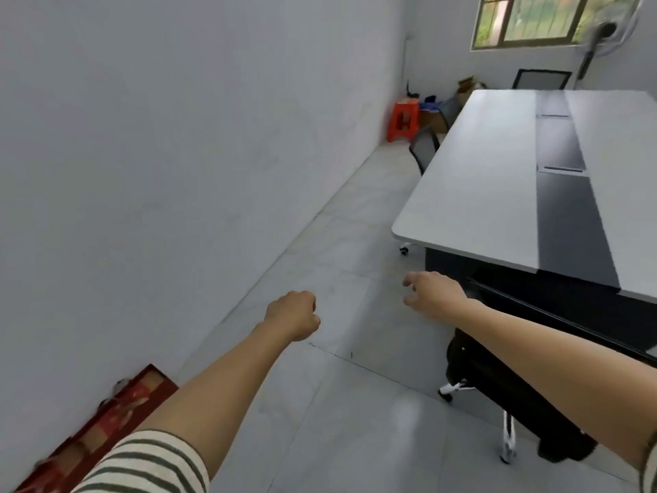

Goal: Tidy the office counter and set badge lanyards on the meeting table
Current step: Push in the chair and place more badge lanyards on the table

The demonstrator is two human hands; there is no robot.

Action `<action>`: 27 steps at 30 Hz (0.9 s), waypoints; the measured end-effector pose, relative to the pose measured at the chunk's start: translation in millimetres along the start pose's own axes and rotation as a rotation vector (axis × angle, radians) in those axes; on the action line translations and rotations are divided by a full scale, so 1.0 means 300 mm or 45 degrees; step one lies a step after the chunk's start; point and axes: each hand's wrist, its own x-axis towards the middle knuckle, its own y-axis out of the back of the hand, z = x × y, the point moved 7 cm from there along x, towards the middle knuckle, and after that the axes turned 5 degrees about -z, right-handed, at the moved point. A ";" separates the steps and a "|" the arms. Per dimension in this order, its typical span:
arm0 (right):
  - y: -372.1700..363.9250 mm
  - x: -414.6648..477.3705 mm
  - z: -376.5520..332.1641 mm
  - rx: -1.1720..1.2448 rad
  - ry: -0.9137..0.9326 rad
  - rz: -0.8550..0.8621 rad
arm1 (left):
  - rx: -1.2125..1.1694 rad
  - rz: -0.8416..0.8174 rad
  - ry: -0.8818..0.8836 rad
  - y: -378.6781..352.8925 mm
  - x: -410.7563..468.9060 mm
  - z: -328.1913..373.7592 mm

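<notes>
Meeting table [497, 179] runs off-frame right; left hand [292, 314] has fingers clenched, palm hidden; right hand [435, 293] fingers hang released, blurred.

Meeting table [494, 179] right, wall [160, 154] left, stool [403, 121] behind.

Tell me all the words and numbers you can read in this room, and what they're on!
None can be read anywhere in this picture.
The red box has a printed pattern, too blurred to read.
The cardboard boxes by the far wall are too small to tell.
The meeting table shows no writing on its top.
</notes>
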 end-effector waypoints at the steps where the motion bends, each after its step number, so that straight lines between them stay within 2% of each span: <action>1: 0.022 0.043 0.059 0.009 -0.068 0.010 | 0.018 -0.011 -0.063 0.022 0.096 0.043; 8: 0.042 0.145 0.443 0.062 -0.403 0.007 | 0.060 -0.163 -0.352 -0.027 0.443 0.345; 11: 0.003 0.160 0.654 0.055 -0.535 -0.125 | 0.070 -0.211 -0.455 -0.073 0.577 0.514; 16: -0.118 0.115 1.009 0.145 -0.802 -0.502 | 0.135 -0.334 -0.677 -0.175 0.764 0.831; 19: -0.196 0.096 1.126 0.182 -0.844 -0.572 | 0.153 -0.374 -0.824 -0.239 0.860 1.035; 22: -0.230 0.108 1.113 0.152 -0.799 -0.446 | 0.167 -0.400 -0.920 -0.291 0.890 1.137; 27: -0.267 0.044 1.106 0.210 -0.829 -0.502 | 0.365 -0.637 -1.109 -0.430 0.895 1.264</action>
